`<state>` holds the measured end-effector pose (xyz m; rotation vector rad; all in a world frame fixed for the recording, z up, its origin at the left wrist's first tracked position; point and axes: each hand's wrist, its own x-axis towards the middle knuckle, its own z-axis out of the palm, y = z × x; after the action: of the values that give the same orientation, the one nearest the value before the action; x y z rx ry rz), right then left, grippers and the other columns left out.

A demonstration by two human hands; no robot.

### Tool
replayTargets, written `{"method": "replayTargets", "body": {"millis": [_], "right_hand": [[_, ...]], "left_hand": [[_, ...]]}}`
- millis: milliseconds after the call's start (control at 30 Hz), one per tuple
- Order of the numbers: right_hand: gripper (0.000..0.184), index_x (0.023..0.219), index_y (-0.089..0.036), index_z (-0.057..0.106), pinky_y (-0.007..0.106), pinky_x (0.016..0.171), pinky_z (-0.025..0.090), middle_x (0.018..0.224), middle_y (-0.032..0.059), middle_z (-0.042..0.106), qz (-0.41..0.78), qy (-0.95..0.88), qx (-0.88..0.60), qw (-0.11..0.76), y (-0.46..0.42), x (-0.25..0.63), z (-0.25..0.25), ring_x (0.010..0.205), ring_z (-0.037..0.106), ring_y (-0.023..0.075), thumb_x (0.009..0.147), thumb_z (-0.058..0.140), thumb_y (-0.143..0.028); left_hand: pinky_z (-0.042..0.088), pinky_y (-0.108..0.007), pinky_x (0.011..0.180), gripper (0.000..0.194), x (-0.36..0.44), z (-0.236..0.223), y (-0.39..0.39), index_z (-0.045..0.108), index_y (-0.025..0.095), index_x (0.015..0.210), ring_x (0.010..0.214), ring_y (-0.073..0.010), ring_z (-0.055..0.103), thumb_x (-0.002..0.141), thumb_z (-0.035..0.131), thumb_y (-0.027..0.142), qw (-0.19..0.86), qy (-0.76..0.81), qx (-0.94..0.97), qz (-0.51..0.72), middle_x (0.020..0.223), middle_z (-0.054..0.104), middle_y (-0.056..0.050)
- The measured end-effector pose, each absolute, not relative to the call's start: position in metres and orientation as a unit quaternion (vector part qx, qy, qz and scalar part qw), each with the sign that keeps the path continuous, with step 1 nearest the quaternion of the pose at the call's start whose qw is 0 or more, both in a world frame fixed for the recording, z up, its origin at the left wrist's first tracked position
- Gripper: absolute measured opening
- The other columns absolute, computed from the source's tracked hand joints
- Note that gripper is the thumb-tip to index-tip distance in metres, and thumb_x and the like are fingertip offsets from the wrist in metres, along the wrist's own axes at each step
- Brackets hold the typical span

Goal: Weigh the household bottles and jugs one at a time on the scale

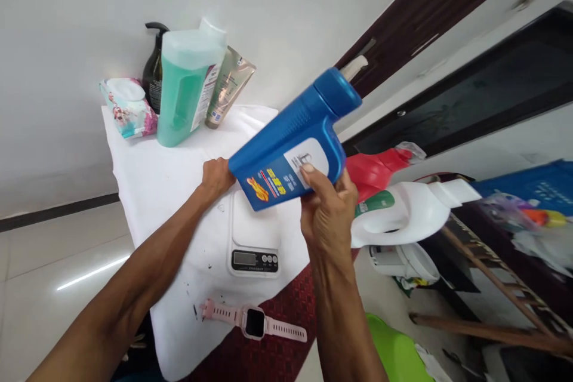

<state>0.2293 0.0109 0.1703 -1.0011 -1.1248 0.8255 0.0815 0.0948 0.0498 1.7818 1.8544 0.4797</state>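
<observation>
A blue plastic bottle (290, 131) with a blue cap is held tilted above the table, its cap end up to the right. My right hand (329, 209) grips it at the handle side, thumb on the label. At the bottle's lower left end is my left hand (218, 176), fingers curled and partly hidden behind it; whether it grips the base or only touches it I cannot tell. Below the bottle lies a white digital kitchen scale (254, 236), its pan partly covered from view. A pink-strapped smartwatch (255, 322) rests near the front edge.
A wipes pack (128, 104), a dark pump bottle (153, 71), a green liquid bottle (181, 89) and a tube (229, 86) stand at the back of the white cloth (179, 215). At right are a red bottle (371, 173) and a white jug (416, 209).
</observation>
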Motion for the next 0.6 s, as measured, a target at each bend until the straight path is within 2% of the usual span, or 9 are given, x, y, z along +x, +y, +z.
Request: {"method": "replayTargets", "body": {"millis": [100, 200, 400, 467, 600], "right_hand": [[0.041, 0.100, -0.022, 0.073, 0.046, 0.092, 0.063, 0.092, 0.0012, 0.078, 0.354, -0.462, -0.495, 0.646, -0.020, 0.260, 0.160, 0.087, 0.074, 0.0223, 0.065, 0.093, -0.032], [0.044, 0.101, -0.021, 0.073, 0.047, 0.092, 0.063, 0.094, 0.0029, 0.079, 0.355, -0.444, -0.530, 0.629, -0.039, 0.278, 0.144, 0.090, 0.075, 0.0242, 0.065, 0.094, -0.034], [0.039, 0.103, -0.020, 0.072, 0.046, 0.093, 0.062, 0.101, 0.0057, 0.080, 0.328, -0.487, -0.558, 0.586, -0.055, 0.297, 0.121, 0.097, 0.075, 0.0266, 0.075, 0.090, -0.040], [0.042, 0.110, -0.020, 0.073, 0.044, 0.091, 0.062, 0.105, 0.0068, 0.080, 0.315, -0.510, -0.557, 0.575, -0.058, 0.298, 0.118, 0.099, 0.075, 0.0266, 0.077, 0.089, -0.041], [0.064, 0.135, -0.023, 0.068, 0.047, 0.099, 0.060, 0.124, 0.0095, 0.078, 0.329, -0.543, -0.515, 0.575, -0.060, 0.302, 0.118, 0.112, 0.074, 0.0294, 0.079, 0.089, -0.046]], "left_hand": [[0.051, -0.045, 0.093, 0.045, 0.079, 0.052, 0.094, 0.080, 0.012, 0.116, 0.115, -0.0378, 0.072, 0.104, 0.040, 0.029, 0.205, 0.705, 0.663, 0.149, 0.120, 0.076, -0.024], [0.049, -0.042, 0.087, 0.048, 0.080, 0.050, 0.094, 0.080, 0.011, 0.115, 0.110, -0.0363, 0.072, 0.104, 0.037, 0.028, 0.175, 0.712, 0.668, 0.125, 0.118, 0.076, -0.024], [0.047, -0.040, 0.085, 0.048, 0.081, 0.047, 0.093, 0.080, 0.010, 0.114, 0.108, -0.0357, 0.072, 0.103, 0.036, 0.029, 0.169, 0.713, 0.673, 0.105, 0.115, 0.076, -0.024], [0.047, -0.041, 0.085, 0.049, 0.081, 0.047, 0.093, 0.080, 0.011, 0.114, 0.108, -0.0362, 0.072, 0.103, 0.036, 0.030, 0.172, 0.711, 0.673, 0.105, 0.114, 0.076, -0.024], [0.046, -0.042, 0.084, 0.050, 0.081, 0.044, 0.095, 0.080, 0.011, 0.114, 0.108, -0.0373, 0.070, 0.102, 0.035, 0.030, 0.176, 0.713, 0.670, 0.106, 0.116, 0.075, -0.025]]}}
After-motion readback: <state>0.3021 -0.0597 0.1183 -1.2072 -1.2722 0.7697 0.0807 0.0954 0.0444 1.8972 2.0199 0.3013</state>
